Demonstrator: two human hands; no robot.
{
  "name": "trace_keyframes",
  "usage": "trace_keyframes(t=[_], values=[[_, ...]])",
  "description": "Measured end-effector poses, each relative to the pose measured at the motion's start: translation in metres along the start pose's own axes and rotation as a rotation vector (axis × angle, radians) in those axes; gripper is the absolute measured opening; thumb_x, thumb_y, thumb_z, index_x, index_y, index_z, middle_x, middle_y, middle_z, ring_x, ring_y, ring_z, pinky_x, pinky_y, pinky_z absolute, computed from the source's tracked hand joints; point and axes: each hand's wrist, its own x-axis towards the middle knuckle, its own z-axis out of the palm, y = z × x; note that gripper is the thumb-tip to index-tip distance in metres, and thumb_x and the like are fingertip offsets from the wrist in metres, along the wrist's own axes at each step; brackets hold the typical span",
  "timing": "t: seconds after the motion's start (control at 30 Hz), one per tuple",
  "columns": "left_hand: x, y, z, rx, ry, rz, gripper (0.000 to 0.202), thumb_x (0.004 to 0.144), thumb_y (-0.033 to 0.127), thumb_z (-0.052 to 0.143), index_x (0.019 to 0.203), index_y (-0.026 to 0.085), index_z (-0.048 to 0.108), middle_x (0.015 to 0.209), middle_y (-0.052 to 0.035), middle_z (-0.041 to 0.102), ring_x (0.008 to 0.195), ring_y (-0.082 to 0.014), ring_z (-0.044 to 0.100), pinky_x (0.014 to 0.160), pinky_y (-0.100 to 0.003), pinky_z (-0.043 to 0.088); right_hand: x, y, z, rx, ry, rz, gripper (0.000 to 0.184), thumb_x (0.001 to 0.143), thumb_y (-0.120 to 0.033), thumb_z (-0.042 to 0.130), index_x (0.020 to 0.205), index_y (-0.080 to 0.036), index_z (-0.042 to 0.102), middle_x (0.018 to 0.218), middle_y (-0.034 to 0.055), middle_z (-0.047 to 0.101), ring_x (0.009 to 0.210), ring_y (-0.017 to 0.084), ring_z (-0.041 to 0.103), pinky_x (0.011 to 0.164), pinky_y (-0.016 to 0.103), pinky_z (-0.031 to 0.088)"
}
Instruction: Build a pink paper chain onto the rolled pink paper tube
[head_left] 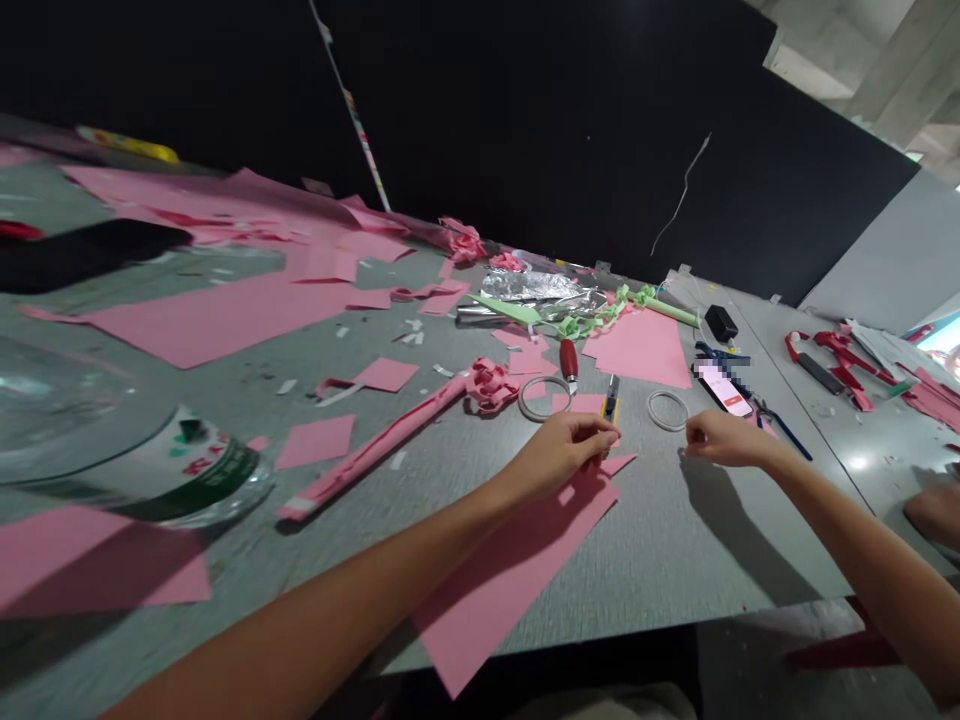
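Note:
My left hand [559,455] has its thumb and fingers pressed together above a pink paper sheet [510,590] at the table's front edge. Whatever those fingertips pinch, if anything, is hidden. A pointed pink scrap [621,466] lies just beside them. Close behind are a yellow and black utility knife [611,398], a grey ring [523,402] and a red-handled tool [569,362]. My right hand [724,438] is curled closed over the table, right of a second grey ring [667,424]. Its fingertips are turned away, so I cannot see what they hold.
A rolled pink paper stick with a curled flower [390,445] lies left of centre. Further left is a clear plastic bottle [150,450]. A lit phone [724,388] and pliers [784,432] lie on the right. A person's limb [936,512] shows at the right edge.

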Motion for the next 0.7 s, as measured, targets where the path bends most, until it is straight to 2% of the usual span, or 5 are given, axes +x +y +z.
trace_keyframes(t=[0.2, 0.37, 0.43, 0.53, 0.7], values=[[0.002, -0.002, -0.002, 0.009, -0.018, 0.023, 0.027, 0.091, 0.040, 0.068, 0.082, 0.017, 0.076, 0.067, -0.0019, 0.068, 0.059, -0.0150, 0.058, 0.058, -0.027, 0.045, 0.028, 0.000, -0.033, -0.009, -0.009, 0.065, 0.021, 0.103, -0.034, 0.074, 0.112, -0.015, 0.074, 0.112, 0.0083, 0.077, 0.100, 0.024, 0.074, 0.088, 0.040, 0.061], [0.005, -0.006, -0.002, 0.035, -0.013, 0.056, 0.030, 0.091, 0.043, 0.067, 0.080, 0.016, 0.075, 0.066, -0.0026, 0.068, 0.058, -0.0150, 0.058, 0.058, -0.026, 0.045, 0.057, 0.006, -0.061, 0.040, -0.019, 0.145, 0.038, 0.106, -0.038, 0.071, 0.138, -0.018, 0.066, 0.137, 0.0114, 0.069, 0.114, 0.027, 0.073, 0.095, 0.048, 0.064], [0.006, -0.006, -0.003, 0.048, -0.006, 0.063, 0.031, 0.091, 0.044, 0.066, 0.080, 0.016, 0.075, 0.065, -0.0024, 0.068, 0.058, -0.0152, 0.059, 0.056, -0.026, 0.044, 0.055, 0.013, -0.070, 0.054, -0.023, 0.146, 0.034, 0.106, -0.038, 0.071, 0.132, -0.017, 0.068, 0.130, 0.0103, 0.072, 0.107, 0.025, 0.074, 0.091, 0.045, 0.065], [0.006, -0.006, -0.006, 0.052, 0.000, 0.058, 0.031, 0.090, 0.044, 0.066, 0.079, 0.016, 0.075, 0.064, -0.0019, 0.067, 0.057, -0.0151, 0.058, 0.054, -0.025, 0.043, 0.029, 0.026, -0.070, 0.077, -0.069, 0.099, 0.023, 0.103, -0.033, 0.071, 0.100, -0.012, 0.075, 0.091, 0.0060, 0.076, 0.079, 0.019, 0.072, 0.073, 0.032, 0.059], [0.004, -0.007, -0.004, 0.021, -0.015, 0.022, 0.030, 0.089, 0.044, 0.071, 0.080, 0.016, 0.076, 0.065, -0.0022, 0.067, 0.058, -0.0151, 0.058, 0.053, -0.024, 0.041, -0.033, 0.024, -0.028, 0.118, -0.290, -0.035, 0.017, 0.092, -0.032, 0.076, 0.084, -0.017, 0.077, 0.072, 0.0015, 0.073, 0.068, 0.016, 0.066, 0.063, 0.026, 0.047]])
